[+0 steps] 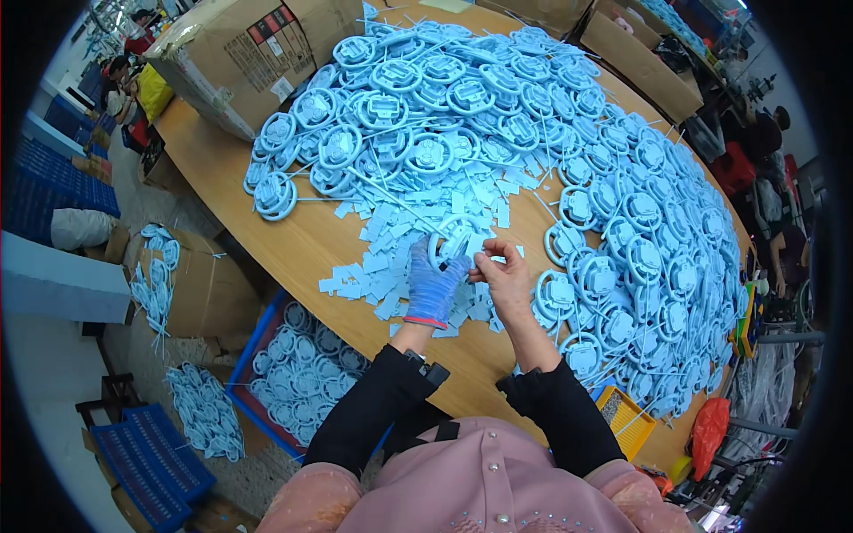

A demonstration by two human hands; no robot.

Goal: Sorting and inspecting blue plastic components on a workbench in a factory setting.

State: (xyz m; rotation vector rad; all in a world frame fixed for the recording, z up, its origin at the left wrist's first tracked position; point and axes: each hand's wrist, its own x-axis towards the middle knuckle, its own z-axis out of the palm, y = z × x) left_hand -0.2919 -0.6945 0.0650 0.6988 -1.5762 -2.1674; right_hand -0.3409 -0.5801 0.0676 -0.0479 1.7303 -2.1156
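Note:
My left hand (433, 289), in a blue knitted glove, grips a light-blue plastic ring-shaped part (458, 226) with a housing in its middle. Bare, my right hand (506, 280) pinches a small flat light-blue plate (475, 245) against that part; the fingers partly cover it. Beneath and around both hands lie many small loose flat plates (378, 258). Beyond them rises a heap of similar light-blue ring parts (426, 107) with thin rods, and more of these ring parts (644, 258) spread down the right side of the table.
A cardboard box (240, 62) stands at the table's far left. Below the left edge sits a blue crate (244, 369) filled with ring parts. A yellow tray (633, 425) with small metal pieces and a red plastic bag (709, 435) are at right. Other people work in the background.

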